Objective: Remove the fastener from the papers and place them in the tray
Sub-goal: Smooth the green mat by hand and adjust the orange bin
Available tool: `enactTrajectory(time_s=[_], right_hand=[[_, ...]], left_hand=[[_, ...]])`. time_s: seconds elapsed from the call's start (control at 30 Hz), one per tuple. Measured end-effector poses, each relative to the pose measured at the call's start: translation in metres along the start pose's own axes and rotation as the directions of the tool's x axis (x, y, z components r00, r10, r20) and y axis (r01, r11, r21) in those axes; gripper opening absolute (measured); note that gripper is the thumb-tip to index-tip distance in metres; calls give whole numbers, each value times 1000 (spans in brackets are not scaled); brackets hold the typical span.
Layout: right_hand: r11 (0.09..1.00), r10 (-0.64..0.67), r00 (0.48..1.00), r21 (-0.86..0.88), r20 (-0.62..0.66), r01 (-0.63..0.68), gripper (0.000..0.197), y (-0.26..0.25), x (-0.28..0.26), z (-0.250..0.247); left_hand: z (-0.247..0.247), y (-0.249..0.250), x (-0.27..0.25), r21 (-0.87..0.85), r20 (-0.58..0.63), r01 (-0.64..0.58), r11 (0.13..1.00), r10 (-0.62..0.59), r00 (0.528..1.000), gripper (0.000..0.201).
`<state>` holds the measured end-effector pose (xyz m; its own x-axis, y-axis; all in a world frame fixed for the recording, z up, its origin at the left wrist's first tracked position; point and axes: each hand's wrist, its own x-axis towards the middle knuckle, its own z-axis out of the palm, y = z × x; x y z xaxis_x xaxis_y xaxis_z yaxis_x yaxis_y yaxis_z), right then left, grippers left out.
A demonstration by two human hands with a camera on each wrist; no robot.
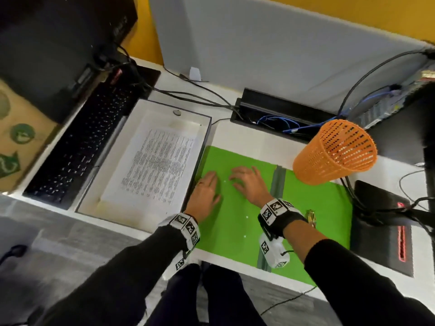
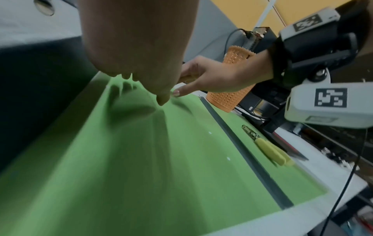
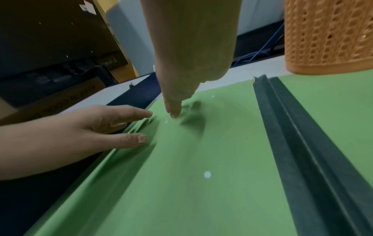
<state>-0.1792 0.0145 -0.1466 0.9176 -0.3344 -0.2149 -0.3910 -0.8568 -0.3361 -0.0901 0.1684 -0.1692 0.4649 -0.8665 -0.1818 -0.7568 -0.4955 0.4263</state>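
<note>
A stack of printed papers [image 1: 160, 165] lies inside the white tray [image 1: 94, 196] left of centre. Beside it a green folder [image 1: 235, 220] lies spread flat, with a dark spine [image 1: 277, 180] down its middle. Both hands rest on the folder's left half. My left hand [image 1: 207, 184] lies flat at the edge next to the tray, its fingers straight. My right hand [image 1: 247, 182] touches the green sheet with its fingertips [image 3: 173, 113] and holds nothing. A yellow-handled metal tool [image 1: 311, 217] lies on the folder's right half, beside my right wrist. No fastener is visible.
An orange mesh basket [image 1: 334, 151] stands at the folder's far right corner. A black keyboard [image 1: 77, 147] lies left of the tray. Cables and a black cable box [image 1: 277, 114] run along the back. A dark device [image 1: 381, 227] sits to the right. Small white specks [image 3: 207, 174] dot the folder.
</note>
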Motion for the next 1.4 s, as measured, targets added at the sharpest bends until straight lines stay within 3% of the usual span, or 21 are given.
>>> enactTrajectory(time_s=[0.33,0.7,1.1,1.4], right_hand=[[994,-15,990,101,-137,29,20,-3,10,26],[981,22,977,191,-214,20,7,-3,20,30],[997,-62,978,39,-197,71,3,-7,20,35],[998,-60,982,-34,-181,55,23,-13,20,36]], left_hand=[[3,-6,-17,-137,-86,134,981,-147,985,67],[0,-2,-11,-163,-28,217,962,-225,974,66],[-2,1,-12,-139,-21,220,966,-225,974,66],[-1,0,-10,-154,-24,211,965,-217,976,66]])
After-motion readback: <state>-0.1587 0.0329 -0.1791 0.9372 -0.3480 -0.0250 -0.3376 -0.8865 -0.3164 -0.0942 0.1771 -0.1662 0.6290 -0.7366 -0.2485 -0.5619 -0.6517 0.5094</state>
